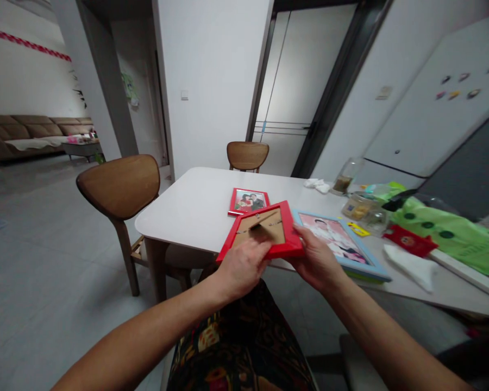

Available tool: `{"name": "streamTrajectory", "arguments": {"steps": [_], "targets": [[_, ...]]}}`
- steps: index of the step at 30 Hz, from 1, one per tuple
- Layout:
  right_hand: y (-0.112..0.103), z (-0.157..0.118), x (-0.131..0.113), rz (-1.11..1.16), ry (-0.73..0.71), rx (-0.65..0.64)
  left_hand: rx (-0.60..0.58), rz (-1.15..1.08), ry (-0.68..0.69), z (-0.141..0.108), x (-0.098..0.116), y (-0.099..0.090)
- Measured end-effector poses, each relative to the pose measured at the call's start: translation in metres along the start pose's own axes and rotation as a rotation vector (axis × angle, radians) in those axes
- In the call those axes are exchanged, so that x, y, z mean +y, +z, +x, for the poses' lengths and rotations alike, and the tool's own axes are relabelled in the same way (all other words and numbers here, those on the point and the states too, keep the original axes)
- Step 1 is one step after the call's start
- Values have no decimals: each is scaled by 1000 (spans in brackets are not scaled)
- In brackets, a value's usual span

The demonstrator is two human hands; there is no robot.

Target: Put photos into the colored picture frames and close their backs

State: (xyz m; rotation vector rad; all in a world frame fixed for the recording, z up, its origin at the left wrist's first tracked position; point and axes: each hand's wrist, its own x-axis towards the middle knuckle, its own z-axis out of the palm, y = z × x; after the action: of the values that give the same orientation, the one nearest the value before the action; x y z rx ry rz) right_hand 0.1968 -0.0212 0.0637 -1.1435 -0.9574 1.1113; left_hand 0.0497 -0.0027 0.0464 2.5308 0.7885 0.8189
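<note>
A red picture frame (291, 231) is held up over the table's near edge, its brown backing with metal clips facing me. My right hand (318, 260) grips its right edge, the thumb on the red border. Closed at the lower left edge, my left hand (244, 266) has its curled fingers against the backing; its fingertips are partly hidden. Just beyond lies a second red picture frame (248, 202), face up with a photo of two people. To the right, a larger light blue picture frame (370, 266) with a photo lies face up near the table edge.
The white table (179, 217) also bears a glass jar (344, 176), plastic containers (356, 207), a red packet (409, 240), a green bag (452, 233) and white tissue (411, 266) on the right. Wooden chairs stand at the left (122, 184) and far side (248, 155).
</note>
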Motion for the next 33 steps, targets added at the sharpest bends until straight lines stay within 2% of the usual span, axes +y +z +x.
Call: {"name": "streamTrajectory", "arguments": {"steps": [4,9,13,16,21,24,28,33], "targets": [[-19,5,19,-155,95,-13,-114,189,55,-6,-1,20],[-37,16,36,-563,12,-17,-178,305,76,-8,-5,38],[-47,20,42,-913,-56,21,-223,316,107,-10,-8,40],[-48,21,42,-1057,-134,15,-244,250,74,-13,-12,29],[-38,25,36,-1052,-322,-10,-130,193,-33,-19,-34,2],[-34,23,34,-1003,-396,-139,-112,196,-129,-24,-50,-7],[-34,14,34,-1034,-322,-267,-125,127,-234,-31,-64,-6],[-35,4,32,-1158,-176,-361,-95,128,-276,-36,-61,1]]}}
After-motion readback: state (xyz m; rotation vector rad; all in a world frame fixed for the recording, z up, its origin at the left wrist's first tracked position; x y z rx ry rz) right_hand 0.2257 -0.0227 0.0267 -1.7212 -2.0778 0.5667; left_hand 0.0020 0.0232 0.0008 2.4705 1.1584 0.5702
